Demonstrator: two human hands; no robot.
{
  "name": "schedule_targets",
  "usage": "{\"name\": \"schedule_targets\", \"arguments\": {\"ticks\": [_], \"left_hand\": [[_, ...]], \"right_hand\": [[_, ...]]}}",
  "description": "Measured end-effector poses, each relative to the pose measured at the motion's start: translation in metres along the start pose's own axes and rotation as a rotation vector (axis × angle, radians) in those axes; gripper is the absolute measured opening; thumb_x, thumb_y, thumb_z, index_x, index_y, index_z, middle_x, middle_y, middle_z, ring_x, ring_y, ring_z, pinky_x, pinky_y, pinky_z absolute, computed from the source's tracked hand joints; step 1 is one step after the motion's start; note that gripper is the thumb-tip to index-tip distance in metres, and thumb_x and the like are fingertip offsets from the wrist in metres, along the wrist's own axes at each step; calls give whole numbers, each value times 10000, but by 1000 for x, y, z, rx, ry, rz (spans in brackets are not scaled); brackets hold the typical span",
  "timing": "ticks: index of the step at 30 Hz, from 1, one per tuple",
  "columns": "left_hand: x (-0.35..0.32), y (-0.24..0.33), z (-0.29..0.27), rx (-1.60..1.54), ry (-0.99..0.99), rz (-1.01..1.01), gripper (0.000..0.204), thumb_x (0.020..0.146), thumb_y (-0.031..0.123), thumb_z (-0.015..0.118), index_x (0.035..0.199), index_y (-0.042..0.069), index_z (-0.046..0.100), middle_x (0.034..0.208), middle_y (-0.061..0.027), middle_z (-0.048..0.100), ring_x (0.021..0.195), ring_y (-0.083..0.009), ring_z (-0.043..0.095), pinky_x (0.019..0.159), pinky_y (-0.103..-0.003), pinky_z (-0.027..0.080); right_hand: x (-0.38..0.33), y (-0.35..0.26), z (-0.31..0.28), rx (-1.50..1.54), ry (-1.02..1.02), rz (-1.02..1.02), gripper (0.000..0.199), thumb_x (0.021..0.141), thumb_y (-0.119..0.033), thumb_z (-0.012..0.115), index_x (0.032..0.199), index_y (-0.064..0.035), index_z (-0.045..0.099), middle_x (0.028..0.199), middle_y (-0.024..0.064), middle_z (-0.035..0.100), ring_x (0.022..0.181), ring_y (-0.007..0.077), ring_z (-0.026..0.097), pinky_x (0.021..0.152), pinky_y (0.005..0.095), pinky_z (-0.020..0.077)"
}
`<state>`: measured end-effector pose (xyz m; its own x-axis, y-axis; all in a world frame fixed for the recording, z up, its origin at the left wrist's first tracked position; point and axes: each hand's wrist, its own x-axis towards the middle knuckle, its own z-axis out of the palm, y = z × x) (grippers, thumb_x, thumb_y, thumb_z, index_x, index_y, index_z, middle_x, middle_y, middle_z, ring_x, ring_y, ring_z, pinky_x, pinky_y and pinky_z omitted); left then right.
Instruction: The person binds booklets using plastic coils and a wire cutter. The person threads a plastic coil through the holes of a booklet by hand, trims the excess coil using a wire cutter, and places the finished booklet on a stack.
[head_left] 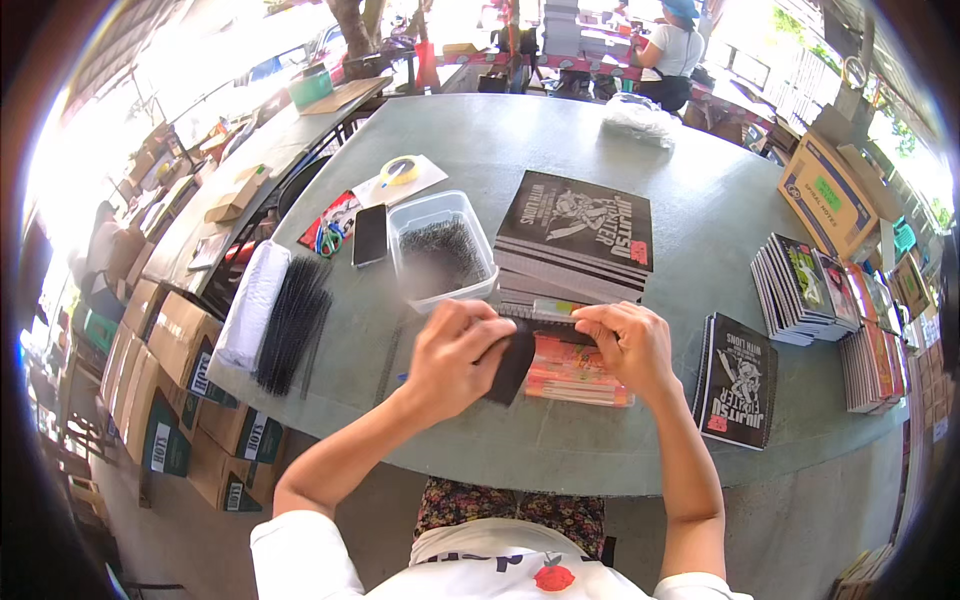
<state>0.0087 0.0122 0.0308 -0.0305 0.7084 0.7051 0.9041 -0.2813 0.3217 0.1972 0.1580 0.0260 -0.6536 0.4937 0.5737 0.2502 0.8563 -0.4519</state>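
1. Spreading wide and grey-green across the view: the desk [560, 140], carrying everything below.
2. Sitting just beyond the hands: a tall stack of black-covered notebooks [577, 238], apparently finished and piled up (one judgement only, from the neat spines).
3. Leaning to the right: more stacked notebooks [800, 290] in colourful covers, plus a single black notebook [738, 380] lying apart near the desk edge.
4. Lying on the left side: a bundle of black binding strips [292, 322] beside a white wrapped packet [252, 305], seemingly stock waiting for use.
5. Standing between strips and stack: a clear plastic tub [442, 250], holding dark small parts, too blurred for naming.
6. Resting under both hands at the near edge: the orange-covered notebook [575, 372], spine edge turned away from the person, in work right now.
7. Gripping a dark strip piece [513, 362]: the left hand [455, 350], fingers closed around it at the notebook's left end.
8. Pressing along the spine edge: the right hand [628, 340], fingers curled down and pinching there.
9. Judging progress: many books looking done, this one midway, a good supply of strips remaining.
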Motion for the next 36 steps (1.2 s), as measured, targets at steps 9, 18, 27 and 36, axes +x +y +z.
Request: {"name": "schedule_targets", "arguments": {"ticks": [9,18,27,36], "left_hand": [[28,25,-31,99,366,5,273,697,-63,707,955,12,655,952,-69,544,773,-187,510,646,-261,422],[34,36,-68,-135,816,-103,299,773,-45,692,1056,-15,600,1084,-102,504,986,-189,519,868,-296,427],[-7,-4,18,86,-94,-78,179,716,19,688,885,71,665,828,-112,600,856,-263,569,723,-363,461],[28,5,-1,42,252,61,307,688,-68,681,953,85,665,849,-93,550,771,-257,534,692,-345,447]], "right_hand": [[-5,-6,0,-90,20,34,119,823,-232,650,864,-121,665,759,13,671,718,201,613,691,352,464],[29,-31,50,-330,79,-90,186,846,-256,614,912,-82,616,818,35,634,783,214,599,725,359,430],[6,-5,14,-293,134,-78,141,841,-243,622,824,-105,636,740,28,655,716,199,611,689,327,419],[-6,5,-8,-174,59,-20,99,819,-230,656,879,-158,690,706,-11,667,634,149,585,616,292,387]]}}
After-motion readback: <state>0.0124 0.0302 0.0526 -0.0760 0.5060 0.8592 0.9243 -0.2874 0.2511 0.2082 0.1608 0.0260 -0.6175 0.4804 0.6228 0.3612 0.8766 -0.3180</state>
